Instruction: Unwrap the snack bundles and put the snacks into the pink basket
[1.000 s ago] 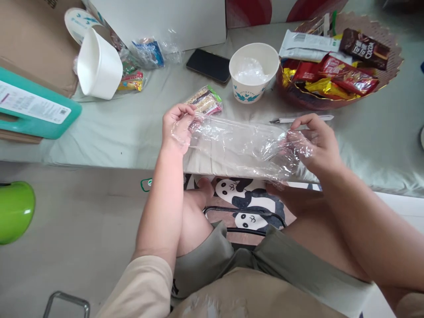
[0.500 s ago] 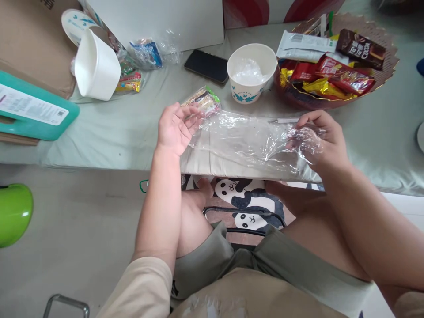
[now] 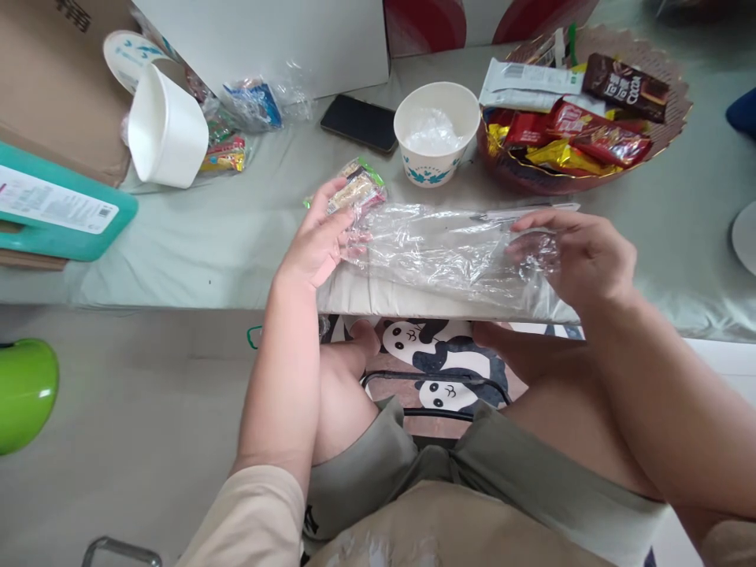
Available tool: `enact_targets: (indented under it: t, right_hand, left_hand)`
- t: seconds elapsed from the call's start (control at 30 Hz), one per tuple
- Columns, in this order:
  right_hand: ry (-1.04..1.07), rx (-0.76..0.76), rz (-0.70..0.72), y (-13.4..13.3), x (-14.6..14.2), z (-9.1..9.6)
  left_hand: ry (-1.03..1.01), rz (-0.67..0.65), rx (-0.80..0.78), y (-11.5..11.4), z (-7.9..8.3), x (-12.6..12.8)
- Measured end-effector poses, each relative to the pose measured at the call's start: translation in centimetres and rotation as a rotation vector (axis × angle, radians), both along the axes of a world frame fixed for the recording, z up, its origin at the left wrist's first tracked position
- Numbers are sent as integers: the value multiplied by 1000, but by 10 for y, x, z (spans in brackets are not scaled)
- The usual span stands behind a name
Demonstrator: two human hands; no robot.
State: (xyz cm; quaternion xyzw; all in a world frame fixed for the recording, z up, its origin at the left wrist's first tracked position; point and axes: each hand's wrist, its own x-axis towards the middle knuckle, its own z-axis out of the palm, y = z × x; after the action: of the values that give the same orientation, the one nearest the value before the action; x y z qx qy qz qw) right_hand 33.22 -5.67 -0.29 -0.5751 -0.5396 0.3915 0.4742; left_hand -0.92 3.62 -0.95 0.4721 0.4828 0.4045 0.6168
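A clear plastic bag (image 3: 437, 248) stretches between my two hands near the table's front edge. My left hand (image 3: 316, 244) has its fingers around the bag's left end. At the other end, my right hand (image 3: 582, 252) grips the film between thumb and fingers. Just beyond my left fingertips lies a wrapped snack (image 3: 360, 187) with a green edge. A white pen-like stick (image 3: 531, 211) lies behind the bag, near my right fingers. Behind it stands a paper cup (image 3: 435, 161) with blue leaf prints and crumpled clear plastic (image 3: 434, 132) inside.
A scalloped basket (image 3: 676, 130) of wrapped snacks stands at the back right, beside the cup. A black phone (image 3: 359, 124) lies behind. On the left are a tipped white cup (image 3: 171, 130), snack packets (image 3: 253, 102) and a teal container (image 3: 112, 232).
My right hand has shifted slightly right and its grip on the bag has changed. My left fingers have turned inward over the bag's left end. The view has moved a little.
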Motion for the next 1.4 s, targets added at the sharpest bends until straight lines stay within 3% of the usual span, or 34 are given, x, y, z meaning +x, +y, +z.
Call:
enact_targets:
  t: [0.1,0.2,0.43,0.5,0.6,0.7,0.8,0.9,1.07,1.17,1.27,1.4]
  right_hand:
    - [182,-95,-91,1,-1,2]
    - [44,-134,-218,0,-2,4]
    - [-282,-130,-75,-7,7,-6]
    - [-511,-62,-92,-9,6,-4]
    - [-741,177,-178,-12,-3,7]
    - [-649,332,-146,-10,-18,16]
    - [-483,346,-26,-3,-31,16]
    - [-268,248,88,6,-38,13]
    - [143,18,277,17,-46,17]
    - [274,-168,418,22,-60,15]
    - [263,-358,510,24,-74,8]
    - [204,-532,542,20,-79,7]
  left_hand:
    - [10,-92,-62,-2,-3,1]
    - [80,-159,-51,-4,-4,6]
    - [1,-22,106,-6,6,21]
    - [15,-37,101,-7,8,23]
    - [53,-53,118,-8,9,25]
    - [37,-106,114,-10,11,26]
    - [-40,-258,29,-12,16,26]
    - [-75,-386,16,-13,18,23]
    - [-56,-566,145,-12,15,16]
    - [-64,-609,182,-12,10,18]
    - [-80,-513,190,-10,6,24]
    - [-68,-238,276,-1,-3,27]
